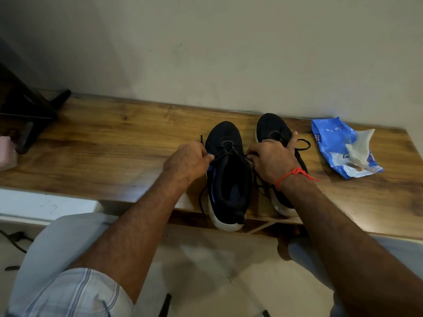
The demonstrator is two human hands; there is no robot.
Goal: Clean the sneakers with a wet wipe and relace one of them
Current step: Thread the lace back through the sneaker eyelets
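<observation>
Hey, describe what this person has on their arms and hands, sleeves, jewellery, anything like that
Both forearms are bare. The left arm's sleeve is rolled up near the elbow, pale blue-white cloth with thin darker stripes. The right wrist wears a red-orange thread bracelet, knotted, with a loose tail sticking out. No rings, watch or gloves show on the left hand or right hand.

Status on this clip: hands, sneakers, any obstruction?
Left hand and right hand each pinch the black lace of the left black knit sneaker. Second black sneaker alongside. Blue wet-wipe pack clear, right.
</observation>
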